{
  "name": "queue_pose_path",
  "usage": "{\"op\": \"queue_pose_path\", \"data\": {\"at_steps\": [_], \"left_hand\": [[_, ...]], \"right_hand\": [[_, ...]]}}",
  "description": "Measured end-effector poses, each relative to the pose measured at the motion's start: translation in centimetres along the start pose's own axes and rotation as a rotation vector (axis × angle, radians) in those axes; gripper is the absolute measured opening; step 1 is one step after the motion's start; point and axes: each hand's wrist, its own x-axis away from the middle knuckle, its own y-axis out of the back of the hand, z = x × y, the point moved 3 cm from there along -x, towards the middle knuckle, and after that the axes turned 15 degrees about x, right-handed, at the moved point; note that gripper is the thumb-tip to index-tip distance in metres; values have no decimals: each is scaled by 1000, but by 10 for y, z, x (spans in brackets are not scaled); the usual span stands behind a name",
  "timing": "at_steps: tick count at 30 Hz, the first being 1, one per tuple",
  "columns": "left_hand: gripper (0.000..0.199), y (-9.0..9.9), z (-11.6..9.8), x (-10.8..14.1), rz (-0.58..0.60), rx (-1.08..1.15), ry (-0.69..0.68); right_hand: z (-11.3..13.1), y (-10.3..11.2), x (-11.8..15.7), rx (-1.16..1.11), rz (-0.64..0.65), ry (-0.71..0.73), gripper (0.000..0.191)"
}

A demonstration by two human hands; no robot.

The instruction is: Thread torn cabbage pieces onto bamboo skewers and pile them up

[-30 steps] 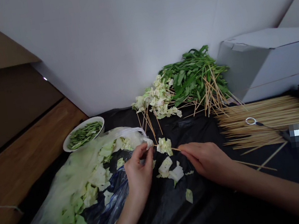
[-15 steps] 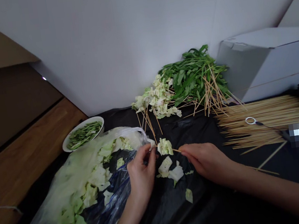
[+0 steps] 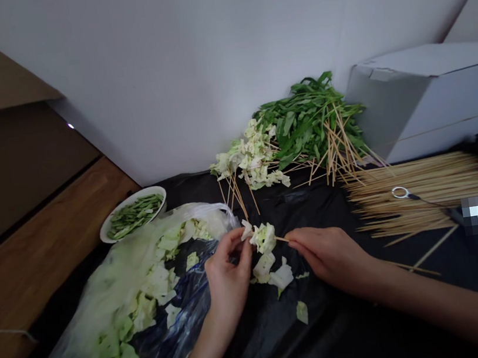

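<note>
My right hand (image 3: 327, 255) pinches a thin wooden skewer (image 3: 282, 239) that points left. Pale green cabbage pieces (image 3: 264, 237) are threaded on the skewer between my two hands. At the skewer's left end, my left hand (image 3: 229, 266) has its thumb and fingers closed on a small cabbage piece (image 3: 247, 230), which touches the threaded ones. Loose cabbage leaves (image 3: 282, 276) lie just below on the black sheet (image 3: 331, 332). To the left, an open clear plastic bag (image 3: 79, 308) holds more cut cabbage (image 3: 144, 312).
Behind my hands are skewered cabbage (image 3: 257, 152) and skewered green leaves (image 3: 301, 117). Many bare skewers (image 3: 423, 191) lie at right under a metal ring (image 3: 400, 192). A white bowl (image 3: 161, 191) of cut green vegetables stands at left, a white box (image 3: 441, 97) at back right.
The cabbage piece in my left hand has come onto the skewer's tip and now meets the threaded pieces. My right hand has hardly moved.
</note>
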Motion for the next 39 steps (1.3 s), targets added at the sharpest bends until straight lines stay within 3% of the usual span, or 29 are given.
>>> {"op": "queue_pose_path", "data": {"at_steps": [7, 15, 19, 23, 25, 27, 30, 33, 36, 39], "left_hand": [[13, 1, -3, -1, 42, -53, -67], [12, 1, -2, -1, 49, -49, -80], [11, 1, -1, 0, 50, -28, -69], [34, 0, 1, -2, 72, 118, 39], [43, -2, 1, -2, 128, 138, 99], [34, -5, 1, -2, 258, 9, 122], [28, -10, 2, 0, 508, -279, 139], [25, -11, 5, 2, 611, -392, 161], [26, -9, 6, 1, 558, -338, 149], [29, -7, 8, -3, 435, -98, 171]], "right_hand": [[1, -1, -1, -64, 94, -10, 29], [0, -3, 0, -37, -45, 14, 29], [-1, -3, -1, -120, -15, 10, 29], [-6, 2, -4, -163, -65, -16, 29], [-10, 5, -6, -158, -144, -39, 27], [-14, 8, -7, -158, -190, -50, 26], [-15, 8, -7, -153, -198, -49, 25], [-13, 8, -6, -146, -192, -48, 26], [-12, 9, -6, -143, -196, -49, 27], [-11, 11, -6, -146, -201, -50, 27]]}}
